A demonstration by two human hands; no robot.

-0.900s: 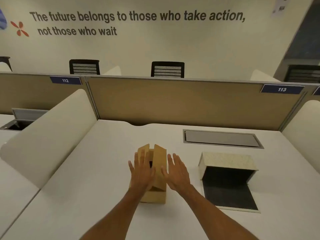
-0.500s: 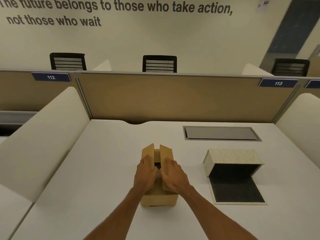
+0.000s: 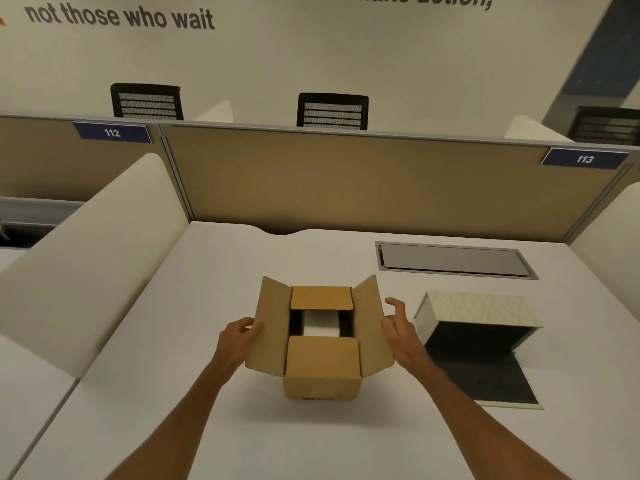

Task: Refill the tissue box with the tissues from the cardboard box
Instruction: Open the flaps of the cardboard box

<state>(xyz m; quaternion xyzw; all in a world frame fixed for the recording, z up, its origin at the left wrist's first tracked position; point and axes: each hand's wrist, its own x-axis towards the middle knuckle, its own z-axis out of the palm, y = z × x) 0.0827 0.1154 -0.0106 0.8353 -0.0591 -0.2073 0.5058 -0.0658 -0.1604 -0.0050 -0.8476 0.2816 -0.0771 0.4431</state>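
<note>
A brown cardboard box stands on the white desk in front of me, its two long flaps spread to the sides. White tissues show in the gap between the two short inner flaps. My left hand grips the outer edge of the left flap. My right hand rests against the right flap with its fingers spread. To the right lies the pale patterned tissue box, open toward me, its dark inside showing and its dark-lined lid flat on the desk.
A grey cable hatch is set into the desk behind the tissue box. White curved dividers flank the desk, and a tan partition closes the back. Black chairs stand beyond it.
The two long flaps stood nearly together over the box with both hands on top. Now my hands have pulled them apart to each side, and the tissues inside show.
</note>
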